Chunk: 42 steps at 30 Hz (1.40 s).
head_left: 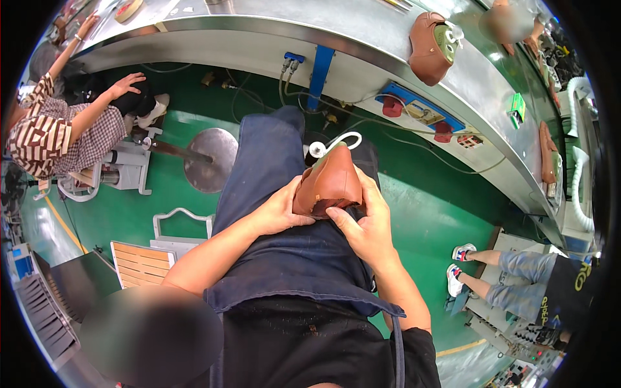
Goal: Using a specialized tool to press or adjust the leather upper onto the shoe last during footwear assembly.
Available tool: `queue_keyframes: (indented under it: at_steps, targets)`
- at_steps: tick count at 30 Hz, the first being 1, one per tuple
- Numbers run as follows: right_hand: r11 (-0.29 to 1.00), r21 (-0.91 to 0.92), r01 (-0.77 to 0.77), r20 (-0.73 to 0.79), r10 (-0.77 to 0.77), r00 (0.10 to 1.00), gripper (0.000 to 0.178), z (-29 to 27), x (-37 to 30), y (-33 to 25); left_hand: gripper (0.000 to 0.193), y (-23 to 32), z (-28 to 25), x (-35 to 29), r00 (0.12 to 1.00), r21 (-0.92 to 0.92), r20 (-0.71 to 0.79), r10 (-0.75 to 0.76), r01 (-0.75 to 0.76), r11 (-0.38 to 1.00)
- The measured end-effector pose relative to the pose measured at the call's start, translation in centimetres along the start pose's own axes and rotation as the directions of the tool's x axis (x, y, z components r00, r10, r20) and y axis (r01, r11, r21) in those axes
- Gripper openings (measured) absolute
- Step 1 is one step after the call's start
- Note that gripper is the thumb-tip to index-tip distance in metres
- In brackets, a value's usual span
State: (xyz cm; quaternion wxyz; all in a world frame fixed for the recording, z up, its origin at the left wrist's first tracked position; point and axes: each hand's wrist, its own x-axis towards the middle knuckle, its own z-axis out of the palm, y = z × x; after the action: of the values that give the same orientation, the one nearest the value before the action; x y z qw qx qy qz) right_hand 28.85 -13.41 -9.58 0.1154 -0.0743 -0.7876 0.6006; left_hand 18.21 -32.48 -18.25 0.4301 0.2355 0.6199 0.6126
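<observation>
Over my lap I hold a brown leather shoe upper [335,182], stretched over what looks like a green shoe last. My left hand [283,208] is closed round its left side. My right hand [370,223] grips the right side, the thumb pressing at the ragged lower edge of the leather. A white curved piece [349,137] and a white round knob show at its far end. The underside of the upper is hidden from view. A dark blue apron [272,258] covers my legs beneath it.
Ahead runs a metal workbench [259,33] with another brown shoe upper on a green last [430,48]. Sockets and cables [414,107] line its front. A round metal stool base [211,160] stands at left. One person [71,129] sits left; another person [530,284] stands right.
</observation>
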Motion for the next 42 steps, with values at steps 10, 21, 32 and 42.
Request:
queue_keyframes:
  at_steps: [10, 21, 32, 42]
  targets:
    - [0.990, -0.124, 0.063, 0.010, -0.063, 0.998, 0.071, -0.1, -1.5, 0.4, 0.118, 4.8, 0.3, -1.3, 0.879, 0.372, 0.009, 0.476, -0.445, 0.815]
    - [0.971, -0.208, 0.121, 0.321, -0.049, 0.946, 0.069, -0.7, -0.4, -0.9, 0.097, 5.5, 0.4, -2.2, 0.618, 0.406, 0.014, 0.786, -0.722, 0.560]
    - [0.865, -0.450, 0.224, -0.024, -0.263, 0.965, 0.052, -4.3, 20.8, -6.7, 0.057, 8.6, -4.7, -0.4, 0.649, 0.202, -0.162, 0.743, -0.715, 0.669]
    - [0.414, -0.907, 0.076, -0.084, -0.356, 0.931, 0.072, -3.9, 40.1, -0.3, 0.054, 6.5, -6.2, 0.8, 0.834, 0.075, -0.153, 0.530, -0.525, 0.848]
